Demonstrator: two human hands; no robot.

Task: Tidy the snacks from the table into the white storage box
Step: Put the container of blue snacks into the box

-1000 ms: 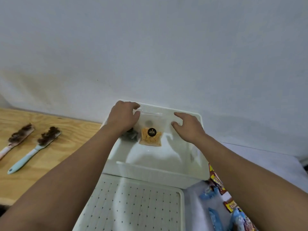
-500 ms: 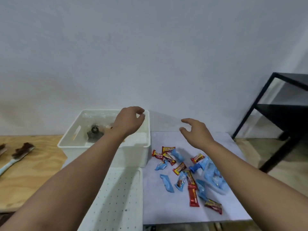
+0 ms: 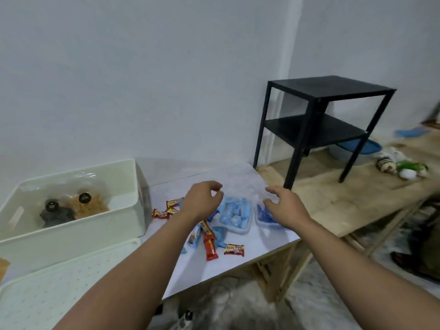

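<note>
Box placement: white storage box (image 3: pixel 71 225) open at table's left, lid (image 3: pixel 59 282) laid flat in front, so snacks drop straight in; two clear bags (image 3: pixel 71 206) already inside.
Snacks: loose wrappers (image 3: pixel 210 244) and clear bags of blue sweets (image 3: pixel 235 214) on the white tabletop (image 3: pixel 266 241), right of the box.
Left hand (image 3: pixel 202 202): above the pile, fingers loosely curled, holding nothing.
Right hand (image 3: pixel 284 208): above the darker blue bag (image 3: pixel 264 216), fingers relaxed and spread, empty (contact unclear).

A plain white wall (image 3: pixel 142 79) is seen behind; a black two-tier side table (image 3: pixel 319 120) is set on a wooden platform (image 3: pixel 333 201).
</note>
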